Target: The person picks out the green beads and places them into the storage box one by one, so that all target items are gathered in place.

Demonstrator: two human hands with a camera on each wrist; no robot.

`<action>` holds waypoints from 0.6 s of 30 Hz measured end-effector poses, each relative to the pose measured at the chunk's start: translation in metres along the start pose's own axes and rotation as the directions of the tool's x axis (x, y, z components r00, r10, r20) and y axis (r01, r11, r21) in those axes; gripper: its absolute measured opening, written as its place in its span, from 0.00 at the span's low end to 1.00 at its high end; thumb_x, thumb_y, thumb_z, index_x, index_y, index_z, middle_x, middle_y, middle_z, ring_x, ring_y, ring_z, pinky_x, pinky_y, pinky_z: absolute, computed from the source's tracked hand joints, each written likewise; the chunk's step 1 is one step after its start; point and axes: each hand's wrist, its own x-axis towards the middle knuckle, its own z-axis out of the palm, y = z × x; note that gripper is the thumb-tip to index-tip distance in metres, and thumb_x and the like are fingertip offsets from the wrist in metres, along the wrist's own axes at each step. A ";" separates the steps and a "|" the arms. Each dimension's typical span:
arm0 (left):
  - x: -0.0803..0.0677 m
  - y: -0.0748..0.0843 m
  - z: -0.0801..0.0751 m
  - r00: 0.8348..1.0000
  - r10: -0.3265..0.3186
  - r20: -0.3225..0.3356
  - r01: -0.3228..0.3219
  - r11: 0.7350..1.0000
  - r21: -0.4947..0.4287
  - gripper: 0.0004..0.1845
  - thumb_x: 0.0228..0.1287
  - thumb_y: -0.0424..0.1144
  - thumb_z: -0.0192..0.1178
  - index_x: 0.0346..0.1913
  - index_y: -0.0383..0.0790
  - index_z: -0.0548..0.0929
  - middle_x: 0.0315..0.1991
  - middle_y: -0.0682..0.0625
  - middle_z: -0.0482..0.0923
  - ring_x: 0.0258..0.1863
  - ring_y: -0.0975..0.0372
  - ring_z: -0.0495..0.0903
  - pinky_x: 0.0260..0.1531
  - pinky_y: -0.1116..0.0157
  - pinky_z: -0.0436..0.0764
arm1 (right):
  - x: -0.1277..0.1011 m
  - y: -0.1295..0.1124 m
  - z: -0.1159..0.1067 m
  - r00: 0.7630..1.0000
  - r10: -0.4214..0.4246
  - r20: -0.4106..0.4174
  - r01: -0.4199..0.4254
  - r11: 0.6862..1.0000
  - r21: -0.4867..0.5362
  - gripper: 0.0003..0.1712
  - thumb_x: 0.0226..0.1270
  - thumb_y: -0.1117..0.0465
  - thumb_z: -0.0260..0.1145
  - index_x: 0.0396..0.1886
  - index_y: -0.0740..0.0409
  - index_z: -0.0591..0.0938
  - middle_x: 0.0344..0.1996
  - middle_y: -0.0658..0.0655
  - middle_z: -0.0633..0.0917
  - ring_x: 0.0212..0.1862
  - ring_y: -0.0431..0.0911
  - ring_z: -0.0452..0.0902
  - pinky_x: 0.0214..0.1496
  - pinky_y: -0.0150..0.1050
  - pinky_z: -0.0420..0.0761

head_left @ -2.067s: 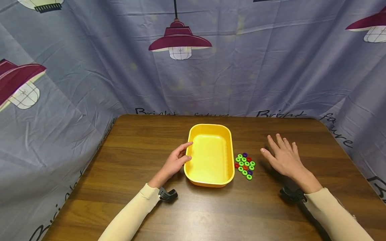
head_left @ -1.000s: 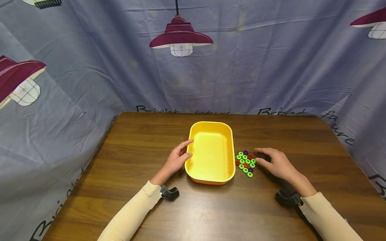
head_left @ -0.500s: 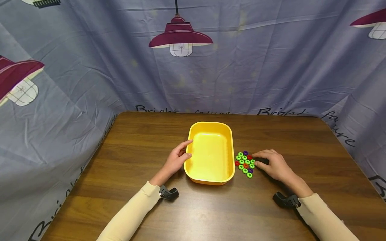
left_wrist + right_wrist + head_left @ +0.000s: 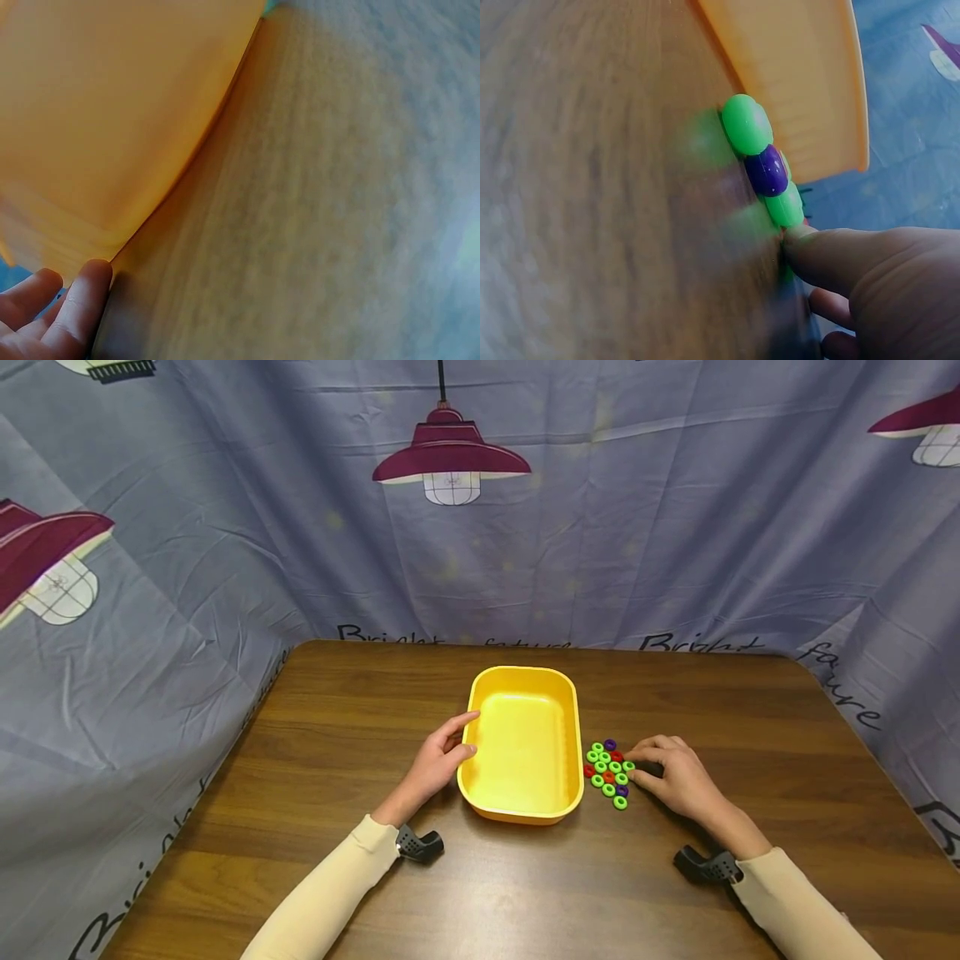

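Note:
A yellow plastic tray (image 4: 522, 817) stands at the middle of the wooden table. My left hand (image 4: 435, 764) is at its left side, index finger and thumb spread apart, fingertips right at the rim; in the left wrist view the fingertips (image 4: 91, 277) overlap the tray's wall (image 4: 127, 135). Just right of the tray lies a flat cluster of small rings (image 4: 608, 777), green, red and purple. My right hand (image 4: 678, 777) pinches a green ring (image 4: 628, 767) at the cluster's right edge between thumb and index finger. In the right wrist view the thumb meets a green ring (image 4: 784, 206) beside a purple one (image 4: 766, 171).
The wooden table (image 4: 517, 893) has rounded back corners. A grey-blue curtain (image 4: 637, 527) with printed lamps hangs close behind its back edge and along the left side. Each wrist wears a black strap mount.
My right hand has come down and left from beside the cluster, its spread fingers closing in at a green ring. A few right-edge rings have shifted slightly left. My left hand stays put.

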 end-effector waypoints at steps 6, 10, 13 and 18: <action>0.000 0.000 0.000 1.000 -0.007 -0.001 0.007 1.000 0.001 0.31 0.66 0.25 0.54 0.73 0.33 0.69 0.74 0.35 0.67 0.64 0.39 0.76 0.51 0.69 0.81 | 0.000 -0.001 0.001 0.999 0.005 -0.032 -0.005 1.000 0.008 0.12 0.55 0.66 0.78 0.41 0.58 0.90 0.40 0.57 0.88 0.45 0.55 0.79 0.47 0.57 0.79; 0.001 -0.001 0.001 1.000 -0.007 0.000 0.007 1.000 0.002 0.31 0.66 0.25 0.54 0.74 0.32 0.68 0.74 0.35 0.67 0.64 0.39 0.76 0.50 0.70 0.81 | 0.000 0.001 0.002 0.998 0.007 -0.057 -0.007 1.000 0.003 0.12 0.56 0.65 0.78 0.41 0.58 0.90 0.38 0.57 0.90 0.45 0.55 0.81 0.47 0.58 0.80; 0.000 -0.001 0.000 1.000 -0.007 -0.003 0.007 1.000 0.008 0.31 0.67 0.25 0.54 0.74 0.33 0.68 0.74 0.35 0.67 0.64 0.39 0.77 0.50 0.70 0.81 | 0.000 0.002 0.003 0.997 0.011 -0.071 -0.011 1.000 -0.002 0.12 0.56 0.64 0.78 0.41 0.58 0.90 0.37 0.56 0.91 0.45 0.55 0.82 0.47 0.57 0.80; -0.001 0.000 0.000 1.000 -0.008 -0.006 0.008 1.000 0.012 0.31 0.67 0.25 0.54 0.74 0.34 0.69 0.74 0.35 0.67 0.63 0.39 0.77 0.50 0.68 0.82 | 0.000 0.003 0.003 0.996 0.034 -0.079 -0.033 0.999 0.007 0.12 0.57 0.64 0.77 0.42 0.58 0.90 0.37 0.56 0.91 0.44 0.55 0.82 0.46 0.57 0.81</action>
